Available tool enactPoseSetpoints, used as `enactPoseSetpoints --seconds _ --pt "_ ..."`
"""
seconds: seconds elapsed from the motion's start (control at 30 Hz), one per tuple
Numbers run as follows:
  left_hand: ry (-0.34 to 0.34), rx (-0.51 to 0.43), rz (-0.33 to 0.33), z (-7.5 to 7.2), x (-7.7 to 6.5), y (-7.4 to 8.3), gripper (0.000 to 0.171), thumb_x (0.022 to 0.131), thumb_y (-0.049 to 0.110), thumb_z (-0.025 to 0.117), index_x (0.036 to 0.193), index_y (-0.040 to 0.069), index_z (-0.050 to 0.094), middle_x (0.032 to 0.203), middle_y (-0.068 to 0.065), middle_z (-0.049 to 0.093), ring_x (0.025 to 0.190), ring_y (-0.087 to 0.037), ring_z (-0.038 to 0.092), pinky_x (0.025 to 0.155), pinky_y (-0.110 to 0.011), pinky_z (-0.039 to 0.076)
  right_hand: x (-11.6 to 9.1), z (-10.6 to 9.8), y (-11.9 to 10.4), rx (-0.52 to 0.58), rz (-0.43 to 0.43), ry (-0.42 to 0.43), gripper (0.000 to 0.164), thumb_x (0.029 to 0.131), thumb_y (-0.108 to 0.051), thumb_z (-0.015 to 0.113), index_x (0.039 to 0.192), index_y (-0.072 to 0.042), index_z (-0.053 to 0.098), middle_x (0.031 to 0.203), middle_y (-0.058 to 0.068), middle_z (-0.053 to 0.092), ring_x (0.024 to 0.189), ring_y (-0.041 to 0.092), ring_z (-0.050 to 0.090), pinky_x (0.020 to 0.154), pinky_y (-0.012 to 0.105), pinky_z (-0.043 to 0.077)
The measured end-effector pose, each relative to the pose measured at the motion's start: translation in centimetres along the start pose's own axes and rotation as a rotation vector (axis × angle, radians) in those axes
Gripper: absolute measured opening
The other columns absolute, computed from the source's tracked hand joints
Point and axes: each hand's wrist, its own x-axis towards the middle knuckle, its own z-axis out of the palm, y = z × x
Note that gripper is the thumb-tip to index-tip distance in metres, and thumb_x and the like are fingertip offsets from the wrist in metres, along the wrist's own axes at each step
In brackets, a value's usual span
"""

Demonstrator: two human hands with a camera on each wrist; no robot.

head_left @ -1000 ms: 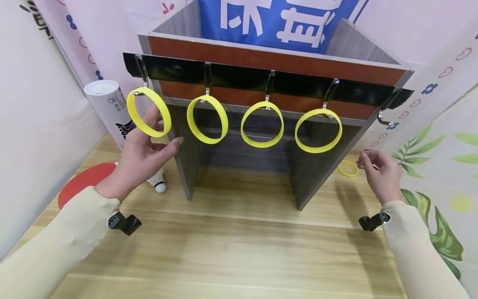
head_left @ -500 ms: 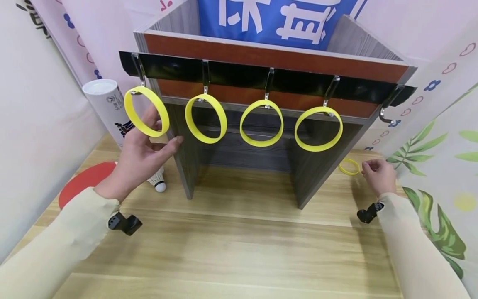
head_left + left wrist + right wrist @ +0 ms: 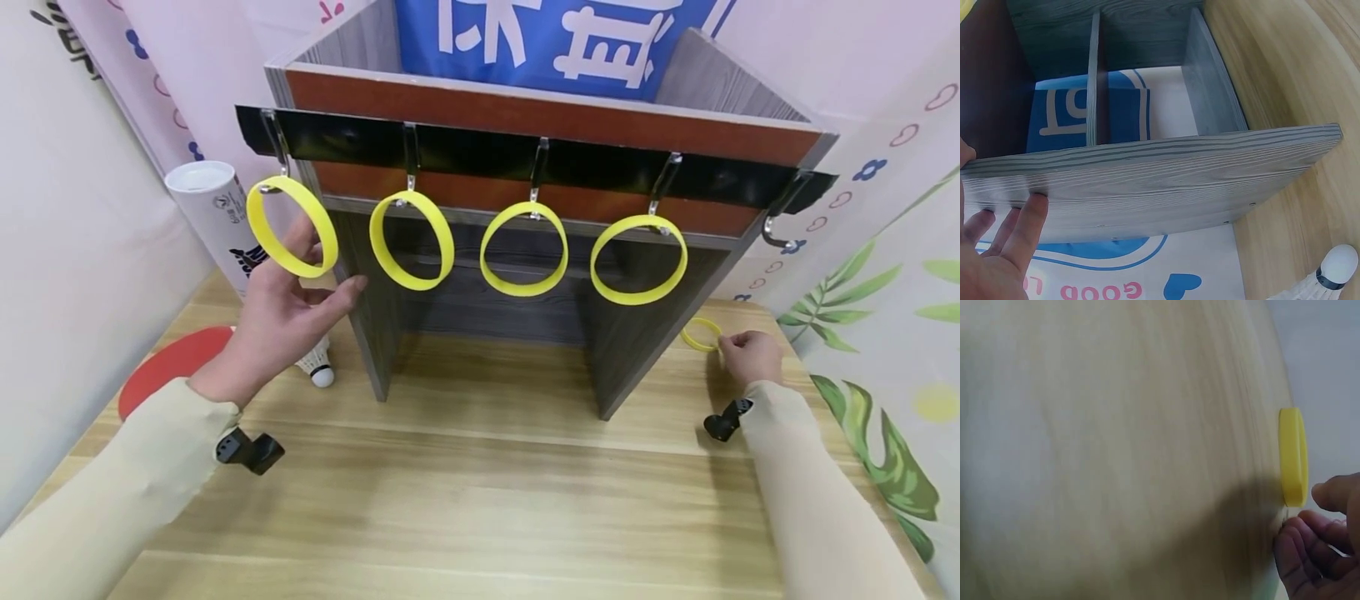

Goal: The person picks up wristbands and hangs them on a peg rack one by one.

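Observation:
A small grey wood-grain cabinet [image 3: 558, 107] with a red-brown front board carries a black hook strip [image 3: 480, 148]. Yellow rings [image 3: 637, 297] hang from several of its hooks; the rightmost hook [image 3: 776, 236] is bare. My left hand [image 3: 285, 308] holds the cabinet's left side panel [image 3: 1147, 184], thumb at the front edge and fingers against the outer face. At the right, another yellow ring [image 3: 1293, 459] lies on the table near its edge. My right hand [image 3: 752, 357] is beside that ring, thumb and fingertips apart at its near end.
Left of the cabinet are a white shuttlecock tube [image 3: 206, 208], a red table-tennis bat [image 3: 168, 367] and a shuttlecock [image 3: 318, 367]. Patterned cloth [image 3: 885, 50] hangs behind and to the right. The wooden table [image 3: 480, 500] stretches across the foreground.
My right hand has come down toward the table and reached the lying ring. The left hand keeps its place on the panel, and the hanging rings stay on their hooks.

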Motion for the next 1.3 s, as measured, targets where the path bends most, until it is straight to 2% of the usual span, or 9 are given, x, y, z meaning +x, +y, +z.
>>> enactPoseSetpoints --seconds 0.13,0.27,0.5,0.67,0.77,0.9,1.07,1.17,1.3 --pt "0.004 0.002 -0.001 0.0 0.0 -0.1 0.068 0.087 -0.010 0.074 0.149 0.003 0.048 0.126 -0.012 0.062 0.104 -0.012 0.057 0.077 -0.008 0.058 0.0 0.1 -0.3 0.000 0.042 -0.014 0.048 0.104 -0.029 0.051 0.115 0.014 0.068 0.085 0.015 0.069 0.076 0.019 0.056 0.060 0.022 0.045" --pt "0.000 0.002 -0.011 0.0 0.0 0.0 0.067 0.088 -0.010 0.074 0.148 0.003 0.048 0.126 -0.001 0.061 0.104 -0.012 0.057 0.078 -0.008 0.058 -0.2 0.0 -0.6 -0.002 0.083 -0.030 0.044 0.102 -0.027 0.052 0.109 0.013 0.070 0.073 0.006 0.066 0.071 0.017 0.055 0.058 0.022 0.045" --pt "-0.003 -0.007 0.020 0.3 0.0 -0.1 0.074 0.087 -0.012 0.074 0.153 0.007 0.046 0.123 -0.015 0.062 0.102 -0.011 0.057 0.076 -0.010 0.059 -0.4 -0.5 -0.5 0.030 0.133 -0.021 0.040 0.098 -0.020 0.051 0.114 0.011 0.071 0.063 -0.007 0.063 0.072 0.014 0.056 0.061 0.021 0.045" --pt "0.002 0.013 -0.019 0.2 -0.1 0.1 0.067 0.088 -0.009 0.074 0.148 0.005 0.048 0.124 -0.009 0.061 0.102 -0.010 0.057 0.078 -0.006 0.057 -0.1 -0.7 -0.2 0.067 0.097 0.031 0.037 0.094 -0.016 0.050 0.109 0.011 0.072 0.051 -0.018 0.057 0.062 0.007 0.054 0.056 0.017 0.044" --pt "0.002 0.018 -0.042 0.1 -0.1 0.1 0.062 0.089 -0.007 0.074 0.145 0.004 0.049 0.126 -0.009 0.060 0.102 -0.010 0.057 0.079 -0.005 0.056 0.1 -0.8 0.3 0.152 0.048 0.014 0.039 0.095 -0.013 0.050 0.113 0.016 0.069 0.050 -0.022 0.057 0.055 -0.001 0.056 0.053 0.013 0.046" --pt "-0.002 0.017 -0.040 0.2 -0.2 0.1 0.061 0.089 -0.007 0.074 0.145 0.003 0.050 0.129 -0.010 0.061 0.103 -0.010 0.057 0.079 -0.006 0.056 0.0 -1.3 0.9 0.324 0.033 -0.102 0.038 0.103 -0.014 0.053 0.121 0.018 0.064 0.058 -0.023 0.063 0.057 -0.008 0.063 0.057 0.011 0.053" --pt "0.003 0.005 -0.036 0.1 -0.1 0.2 0.062 0.089 -0.009 0.074 0.145 0.003 0.050 0.127 -0.009 0.061 0.103 -0.010 0.058 0.078 -0.007 0.057 -0.4 -1.6 1.4 0.545 0.002 -0.236 0.015 0.104 -0.009 0.058 0.104 -0.006 0.073 0.065 -0.021 0.071 0.065 -0.008 0.069 0.066 0.009 0.057" --pt "0.005 0.005 -0.031 0.0 -0.1 0.2 0.063 0.088 -0.010 0.074 0.145 0.002 0.049 0.129 -0.012 0.060 0.104 -0.010 0.057 0.078 -0.006 0.057 -0.6 -1.7 1.5 0.698 -0.008 -0.311 0.027 0.105 -0.004 0.057 0.090 -0.022 0.072 0.073 -0.016 0.075 0.070 -0.004 0.073 0.070 0.010 0.060" --pt "0.000 0.021 -0.042 0.0 -0.1 0.2 0.061 0.089 -0.008 0.074 0.144 0.003 0.049 0.131 -0.013 0.060 0.105 -0.013 0.055 0.079 -0.005 0.055 -0.9 -1.8 1.6 0.825 0.000 -0.351 0.032 0.106 -0.004 0.055 0.089 -0.024 0.073 0.082 -0.013 0.076 0.076 -0.002 0.074 0.074 0.011 0.061"
